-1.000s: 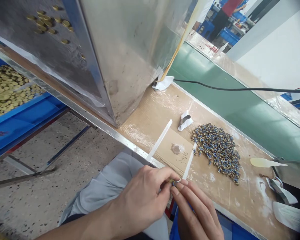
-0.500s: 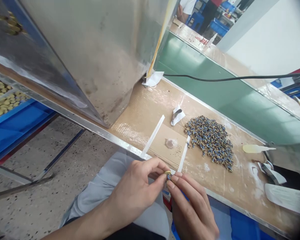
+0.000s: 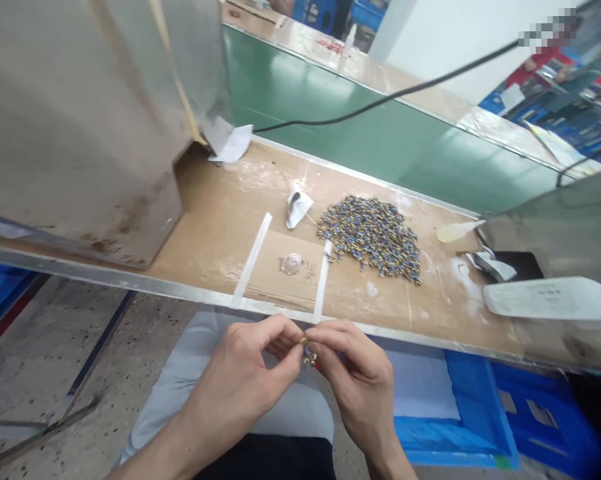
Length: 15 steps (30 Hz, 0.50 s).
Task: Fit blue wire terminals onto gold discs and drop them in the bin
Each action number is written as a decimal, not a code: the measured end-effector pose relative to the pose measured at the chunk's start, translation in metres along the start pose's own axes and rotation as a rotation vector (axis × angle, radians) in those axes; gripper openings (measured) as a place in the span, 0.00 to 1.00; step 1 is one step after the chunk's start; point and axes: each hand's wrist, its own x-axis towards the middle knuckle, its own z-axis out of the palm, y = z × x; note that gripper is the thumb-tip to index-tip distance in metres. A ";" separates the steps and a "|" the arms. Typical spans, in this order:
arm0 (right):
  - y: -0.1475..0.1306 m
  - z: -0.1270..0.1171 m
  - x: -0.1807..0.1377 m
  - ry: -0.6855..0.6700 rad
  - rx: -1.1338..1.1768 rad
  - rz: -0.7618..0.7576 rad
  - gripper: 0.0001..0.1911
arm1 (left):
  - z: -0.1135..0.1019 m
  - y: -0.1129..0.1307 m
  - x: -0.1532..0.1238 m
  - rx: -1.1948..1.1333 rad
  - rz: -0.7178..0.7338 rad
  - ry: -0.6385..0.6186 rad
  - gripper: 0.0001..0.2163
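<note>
Left hand (image 3: 250,370): thumb and forefinger pinched on a small gold-and-blue fitting (image 3: 309,357), just off the near edge of the bench (image 3: 195,250).
Right hand (image 3: 357,373): thumb and forefinger closed on the same piece, its fingertips meeting those of the left; remaining fingers curled.
Fitting in work: between the 2 hands, above the lap (image 3: 180,373); partly covered by fingertips, detail too small to tell.
Pile (image 3: 373,237): many small blue-and-gold pieces heaped toward the far edge of the bench.
Cardboard (image 3: 265,277): flat at the near edge, a white tape strip along each of 2 sides.
Clear dish (image 3: 292,264): on the cardboard, tiny specks just to its right.
Yellow bottle (image 3: 453,231): on its side, near the far right corner.
White bottle (image 3: 545,298): lying at the right end.
Metal cabinet (image 3: 80,133): at the left end.
Blue crate (image 3: 480,427): below the near edge, right of the right hand.
</note>
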 end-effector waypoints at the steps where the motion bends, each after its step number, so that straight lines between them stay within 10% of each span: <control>1: 0.000 -0.001 -0.002 0.013 0.022 0.011 0.09 | 0.002 0.000 0.001 0.047 0.002 -0.014 0.07; 15: 0.039 -0.040 -0.073 0.164 0.241 0.103 0.07 | 0.057 -0.016 0.044 -0.190 -0.420 -0.490 0.22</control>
